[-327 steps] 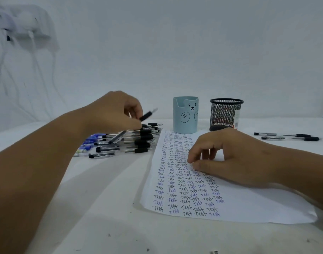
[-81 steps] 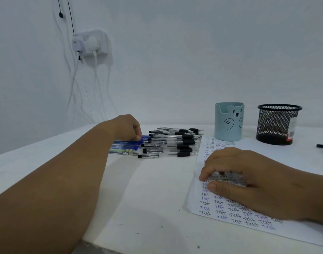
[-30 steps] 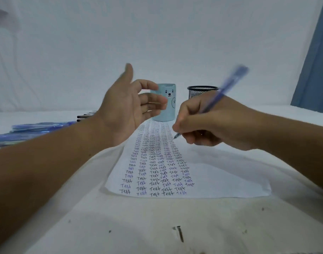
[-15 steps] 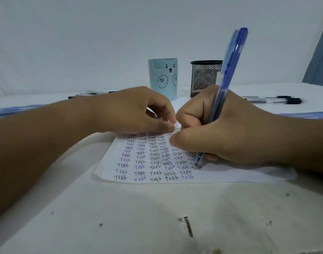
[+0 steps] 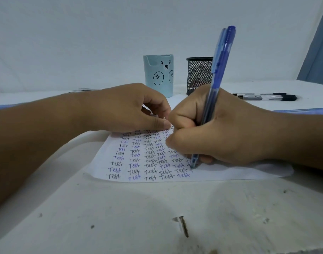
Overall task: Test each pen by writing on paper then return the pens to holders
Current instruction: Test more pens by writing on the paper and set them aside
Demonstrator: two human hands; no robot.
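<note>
Your right hand (image 5: 225,129) is curled round a blue pen (image 5: 214,85), fingers wrapped on the barrel, the pen standing nearly upright with its tip touching the paper (image 5: 230,173) at the end of the lower rows of writing; your left hand (image 5: 127,109) lies just beside it, fingers bent and thumb flat, pressing the paper's upper part down without gripping anything; the paper lies on the white surface (image 5: 120,217), filled with columns of the word "Test" in black and blue ink; beyond your hands stand two holders side by side, a pale blue bear-faced holder (image 5: 158,74) on the left and a black mesh holder (image 5: 198,74) on the right, the second partly hidden behind the pen; further right, black-capped pens (image 5: 267,97) lie flat on the surface, well apart from the holders; a rusty nail (image 5: 183,226) sits in the surface near you.
</note>
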